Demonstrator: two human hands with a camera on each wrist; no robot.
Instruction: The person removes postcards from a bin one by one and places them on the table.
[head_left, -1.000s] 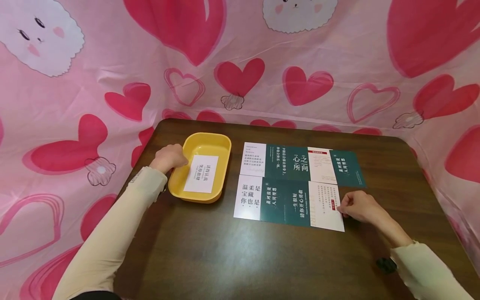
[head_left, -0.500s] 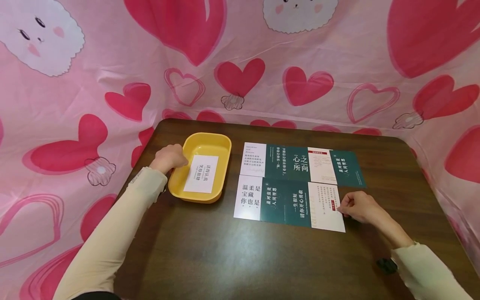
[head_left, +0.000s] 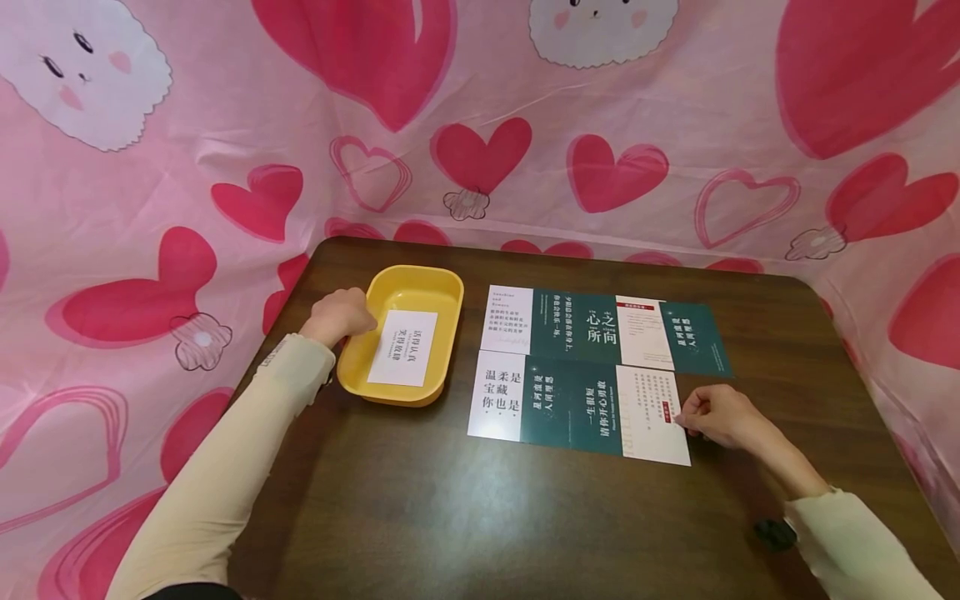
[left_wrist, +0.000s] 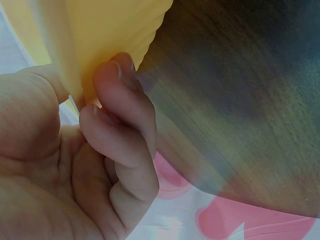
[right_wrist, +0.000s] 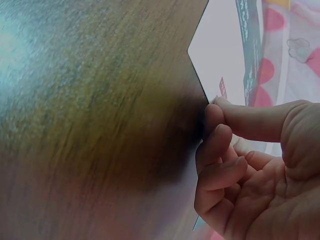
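Observation:
At the left in the head view, my left hand (head_left: 341, 317) grips the left rim of a yellow plastic basin (head_left: 386, 392). The left wrist view shows its fingers (left_wrist: 131, 107) curled against the basin's wall (left_wrist: 107, 35). In the basin lies a white card (head_left: 402, 348) with black lettering. My right hand (head_left: 723, 414) pinches the right edge of a cream card (head_left: 652, 433) with a small red label, at the right end of the front row. In the right wrist view, thumb and forefinger meet at this card's (right_wrist: 220, 55) edge; the other fingers are curled.
Green and white printed cards lie edge to edge in two rows on the dark wooden table (head_left: 420, 508). The back row ends in a green card (head_left: 697, 337). A pink curtain (head_left: 525, 92) with hearts hangs behind and beside the table.
The pinched cream card has shifted very slightly right, and more of its gold lettering shows beside the green card. Both hands stay nearly still.

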